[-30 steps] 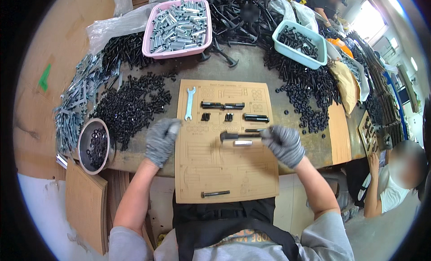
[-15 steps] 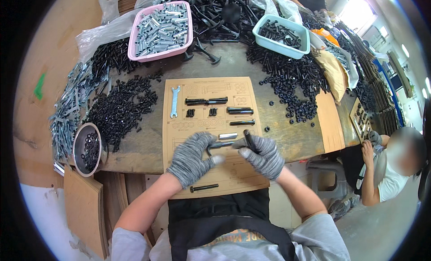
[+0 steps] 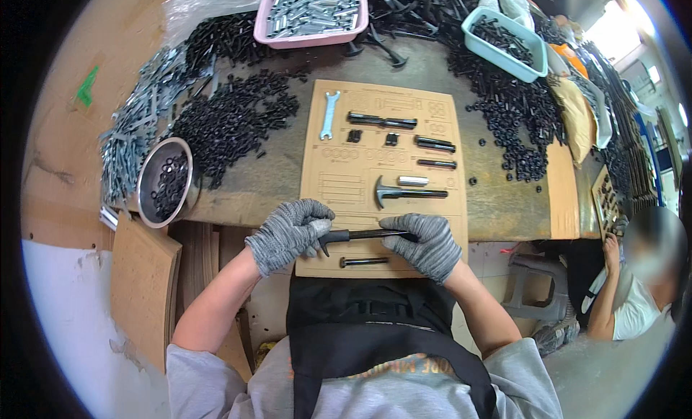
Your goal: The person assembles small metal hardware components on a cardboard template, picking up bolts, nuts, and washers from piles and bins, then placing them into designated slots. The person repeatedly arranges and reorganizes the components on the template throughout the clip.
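Between my gloved hands a black rod with a curved hook head (image 3: 364, 234) lies level over the near part of a printed cardboard sheet (image 3: 311, 175). My left hand (image 3: 290, 235) pinches its hook end, and my right hand (image 3: 427, 246) closes on its other end. Just beyond it, a similar black hook-headed rod (image 3: 414, 193) rests on the sheet, beside a short silver sleeve (image 3: 413, 181). A single black bolt (image 3: 364, 261) lies nearer to me. Farther up the sheet are an open-ended wrench (image 3: 329, 116), long black bolts (image 3: 382, 121), shorter bolts (image 3: 435, 144) and small black screws (image 3: 355, 136).
A steel bowl of black rings (image 3: 146, 211) stands left, by a heap of black screws (image 3: 238, 116). At the back are a pink tray of silver sleeves (image 3: 317, 40) and a blue tray of black bolts (image 3: 530, 74). Black nuts (image 3: 525, 163) lie right; another person (image 3: 638, 286) sits there.
The hook-headed rod near the silver sleeve now lies uncovered on the sheet. My hands have drawn nearer to me and hold another one between them. The view has shifted.
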Motion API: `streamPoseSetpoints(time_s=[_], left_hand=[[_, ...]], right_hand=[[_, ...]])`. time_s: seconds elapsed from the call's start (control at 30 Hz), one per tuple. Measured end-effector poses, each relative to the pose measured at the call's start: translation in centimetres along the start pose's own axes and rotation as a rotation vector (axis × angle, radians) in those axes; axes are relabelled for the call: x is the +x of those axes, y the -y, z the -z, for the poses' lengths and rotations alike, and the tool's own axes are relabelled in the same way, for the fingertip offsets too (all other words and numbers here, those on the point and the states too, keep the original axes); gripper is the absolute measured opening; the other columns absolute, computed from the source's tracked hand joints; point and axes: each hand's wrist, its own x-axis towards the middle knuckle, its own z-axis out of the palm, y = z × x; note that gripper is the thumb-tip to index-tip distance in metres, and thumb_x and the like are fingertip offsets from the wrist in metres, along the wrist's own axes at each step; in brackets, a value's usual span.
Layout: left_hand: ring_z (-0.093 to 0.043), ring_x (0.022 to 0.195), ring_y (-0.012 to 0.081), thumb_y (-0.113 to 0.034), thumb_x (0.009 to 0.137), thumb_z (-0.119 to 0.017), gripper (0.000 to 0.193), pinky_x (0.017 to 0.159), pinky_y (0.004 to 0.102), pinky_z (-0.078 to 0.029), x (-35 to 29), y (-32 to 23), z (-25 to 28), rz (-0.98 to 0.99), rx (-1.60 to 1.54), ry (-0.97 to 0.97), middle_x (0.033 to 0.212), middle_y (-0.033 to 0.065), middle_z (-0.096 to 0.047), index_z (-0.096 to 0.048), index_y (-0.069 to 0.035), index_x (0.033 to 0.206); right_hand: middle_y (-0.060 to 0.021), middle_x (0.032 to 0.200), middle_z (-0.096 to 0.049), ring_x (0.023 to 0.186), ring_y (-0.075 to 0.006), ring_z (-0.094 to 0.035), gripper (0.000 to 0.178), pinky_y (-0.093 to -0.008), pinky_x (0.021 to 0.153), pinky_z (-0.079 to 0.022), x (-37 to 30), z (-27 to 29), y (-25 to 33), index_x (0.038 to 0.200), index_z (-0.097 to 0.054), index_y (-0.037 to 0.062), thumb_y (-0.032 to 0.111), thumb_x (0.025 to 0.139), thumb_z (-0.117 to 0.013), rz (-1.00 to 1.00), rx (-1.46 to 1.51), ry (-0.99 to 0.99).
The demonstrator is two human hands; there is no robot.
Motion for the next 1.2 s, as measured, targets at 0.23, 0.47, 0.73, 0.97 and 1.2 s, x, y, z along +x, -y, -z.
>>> streamPoseSetpoints(time_s=[0.23, 0.47, 0.73, 0.97, 1.2], left_hand=[[-0.064, 0.077, 0.0252, -0.02, 0.084, -0.067, 0.039, 0.072, 0.0341, -0.053, -2.1, 3.2, -0.5, -0.272, 0.445, -0.343, 0.094, 0.0153, -0.065, -0.06, -0.003, 0.117], [-0.061, 0.092, 0.0264, -0.027, 0.077, -0.072, 0.045, 0.083, 0.0362, -0.05, -2.4, 4.1, -1.6, -0.464, 0.965, -0.383, 0.1, 0.0121, -0.061, -0.062, -0.006, 0.115], [-0.061, 0.092, 0.0291, -0.026, 0.081, -0.067, 0.038, 0.085, 0.0368, -0.05, 0.6, -1.5, -2.2, -0.529, 0.884, -0.348, 0.1, 0.0133, -0.062, -0.062, -0.006, 0.114], [-0.061, 0.096, 0.0303, -0.018, 0.085, -0.061, 0.026, 0.086, 0.0378, -0.05, 2.6, -2.0, 2.6, -0.635, 0.922, -0.614, 0.101, 0.0144, -0.064, -0.065, -0.007, 0.108], [-0.058, 0.107, 0.0336, -0.025, 0.081, -0.061, 0.037, 0.097, 0.0403, -0.044, -6.3, 2.1, 22.2, 0.196, 1.154, -0.869, 0.115, 0.0186, -0.062, -0.063, -0.008, 0.114]], right_hand=[[-0.0053, 0.079, -0.062, 0.074, -0.0244, -0.06, 0.022, -0.0355, 0.064, -0.05, -0.2, -2.8, -1.0, 0.092, -0.07, 0.0116, 0.024, 0.074, -0.072, 0.247, -0.513, -0.159], [-0.0082, 0.083, -0.063, 0.076, -0.0264, -0.061, 0.024, -0.0378, 0.068, -0.05, -0.4, -2.7, -0.5, 0.095, -0.069, 0.0095, 0.024, 0.076, -0.071, 0.221, -0.529, -0.148], [-0.0108, 0.092, -0.064, 0.083, -0.03, -0.062, 0.023, -0.0378, 0.074, -0.052, 0.9, 6.5, -5.7, 0.097, -0.067, 0.0073, 0.02, 0.078, -0.069, -0.008, -0.617, -0.21], [-0.0106, 0.091, -0.062, 0.081, -0.0303, -0.062, 0.027, -0.0383, 0.07, -0.051, 1.5, 6.4, -4.8, 0.102, -0.065, 0.0089, 0.018, 0.077, -0.07, 0.044, -0.577, -0.142], [-0.0145, 0.09, -0.065, 0.078, -0.0267, -0.063, 0.017, -0.0339, 0.074, -0.051, -0.8, 8.0, -9.3, 0.097, -0.067, 0.0026, 0.009, 0.082, -0.065, 0.087, -0.389, -0.509]])
